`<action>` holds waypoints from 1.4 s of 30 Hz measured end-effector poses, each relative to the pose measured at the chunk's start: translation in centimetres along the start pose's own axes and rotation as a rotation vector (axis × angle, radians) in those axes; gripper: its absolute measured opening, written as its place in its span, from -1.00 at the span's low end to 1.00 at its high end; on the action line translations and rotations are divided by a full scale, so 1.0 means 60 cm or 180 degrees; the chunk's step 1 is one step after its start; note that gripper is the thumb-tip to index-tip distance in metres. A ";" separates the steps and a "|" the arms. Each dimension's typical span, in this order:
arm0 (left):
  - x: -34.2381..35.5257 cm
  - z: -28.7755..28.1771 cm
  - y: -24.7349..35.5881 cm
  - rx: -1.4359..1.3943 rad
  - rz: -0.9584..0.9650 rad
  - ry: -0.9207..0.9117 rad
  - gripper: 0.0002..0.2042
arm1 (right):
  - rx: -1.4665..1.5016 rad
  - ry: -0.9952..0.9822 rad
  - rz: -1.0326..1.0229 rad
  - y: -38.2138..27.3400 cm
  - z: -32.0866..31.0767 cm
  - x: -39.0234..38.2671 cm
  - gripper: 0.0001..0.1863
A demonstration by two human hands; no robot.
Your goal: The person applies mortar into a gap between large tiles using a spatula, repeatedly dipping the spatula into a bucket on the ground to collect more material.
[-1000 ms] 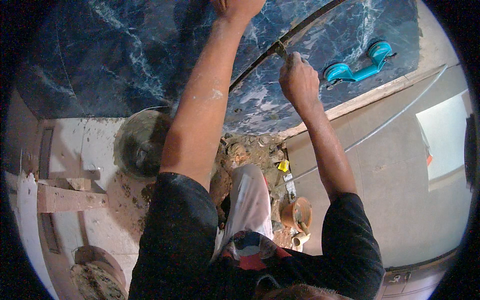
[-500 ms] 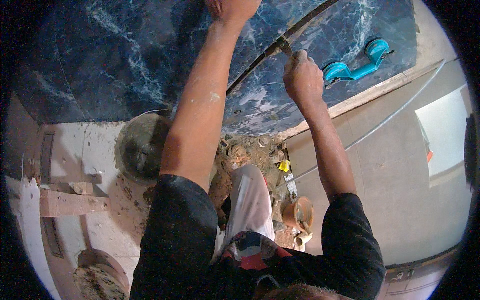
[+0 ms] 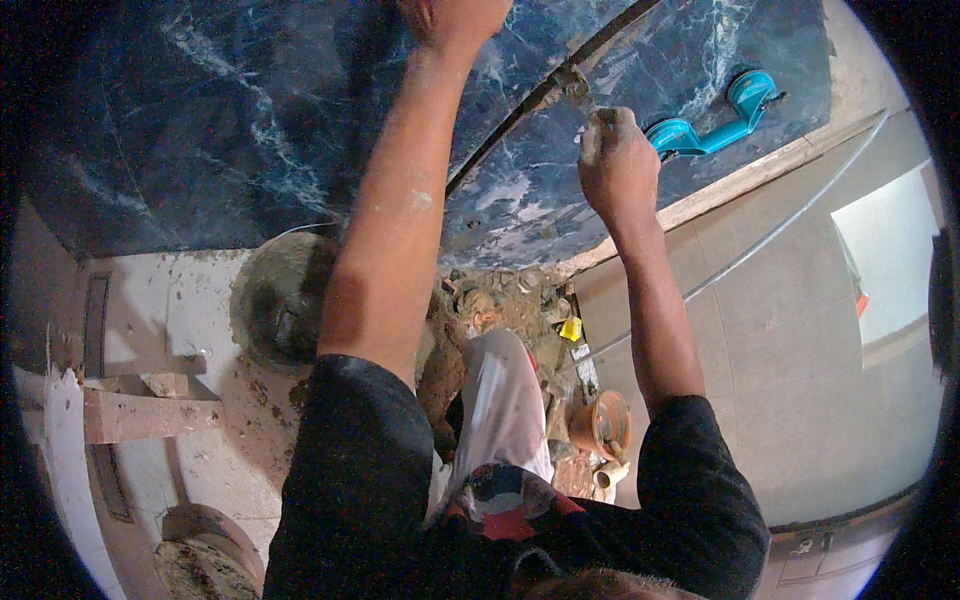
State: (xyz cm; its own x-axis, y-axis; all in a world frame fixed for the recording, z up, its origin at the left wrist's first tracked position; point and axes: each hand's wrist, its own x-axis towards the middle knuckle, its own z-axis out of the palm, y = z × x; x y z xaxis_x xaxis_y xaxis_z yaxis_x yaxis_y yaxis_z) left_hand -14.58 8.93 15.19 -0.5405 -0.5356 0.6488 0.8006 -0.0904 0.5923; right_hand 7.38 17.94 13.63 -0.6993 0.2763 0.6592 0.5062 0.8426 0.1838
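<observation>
gripping tool (image 3: 578,88) in right hand (image 3: 615,165) | left hand (image 3: 455,18) flat on slab (image 3: 250,130) | bucket (image 3: 280,310) below

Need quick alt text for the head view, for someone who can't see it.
A person's left hand presses on a dark blue marbled slab while the right hand works a small tool at the joint between slabs. A blue suction handle sits nearby.

Left hand (image 3: 455,18) flat on dark blue marble slab (image 3: 230,130); right hand (image 3: 615,160) fisted around small tool (image 3: 578,88) at joint (image 3: 520,115).
</observation>
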 end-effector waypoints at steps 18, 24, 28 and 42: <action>-0.001 -0.001 -0.004 0.0079 0.0021 -0.0065 -0.64 | -0.0090 -0.0372 0.0180 -0.014 0.087 -0.013 -0.76; 0.000 0.000 -0.008 0.0071 0.0170 -0.0002 -0.64 | -0.0110 -0.0432 0.0248 -0.029 0.099 -0.030 -0.78; 0.000 0.000 -0.007 0.0054 0.0140 -0.0062 -0.65 | -0.0269 -0.0711 0.0302 -0.027 0.099 -0.035 -0.73; 0.000 0.002 -0.017 0.0145 0.0274 0.0041 -0.66 | 0.0952 0.0429 0.0627 -0.002 0.048 -0.057 -0.76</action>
State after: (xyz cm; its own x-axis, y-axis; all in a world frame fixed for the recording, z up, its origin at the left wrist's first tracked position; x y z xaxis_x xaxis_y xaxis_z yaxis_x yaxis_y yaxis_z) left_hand -15.40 9.14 14.64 -0.4666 -0.5504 0.6924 0.8312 -0.0053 0.5560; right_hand 8.27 18.20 9.25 -0.5205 0.4000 0.7543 0.4409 0.8825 -0.1638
